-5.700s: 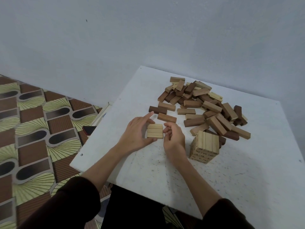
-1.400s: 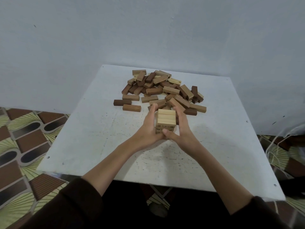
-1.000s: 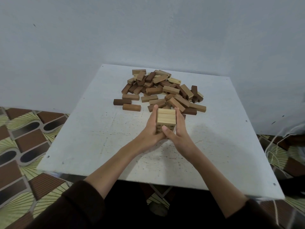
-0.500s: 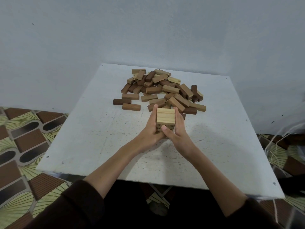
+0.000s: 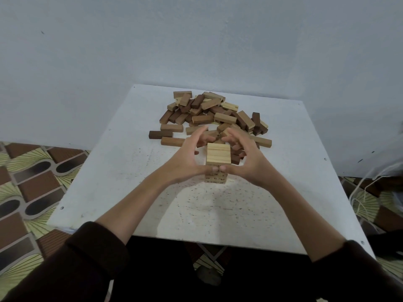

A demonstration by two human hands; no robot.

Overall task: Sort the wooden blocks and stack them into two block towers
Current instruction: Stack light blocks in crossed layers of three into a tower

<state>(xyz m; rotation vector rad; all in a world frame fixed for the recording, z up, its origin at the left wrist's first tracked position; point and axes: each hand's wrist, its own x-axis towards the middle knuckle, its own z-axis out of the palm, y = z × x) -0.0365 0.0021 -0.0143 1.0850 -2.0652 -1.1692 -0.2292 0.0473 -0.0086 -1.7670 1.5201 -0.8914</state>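
Observation:
A small tower of light wooden blocks [image 5: 218, 154] stands in the middle of the white table [image 5: 122, 171]. My left hand [image 5: 187, 158] is cupped at its left side and my right hand [image 5: 246, 162] at its right, fingers loosely curved and off the tower's sides. Both thumb tips meet at the tower's front face. Behind the tower lies a loose pile of light and dark wooden blocks [image 5: 213, 114]; my fingers hide part of it.
A dark block [image 5: 160, 134] and a brown block [image 5: 172, 141] lie apart at the pile's left. The table stands against a pale wall. Patterned floor tiles [image 5: 32, 175] show on the left, and white cords [image 5: 362, 192] hang at the right.
My palms, which were pressed flat against the tower's two sides, have spread outward and my fingers have lifted off. The tower has not moved.

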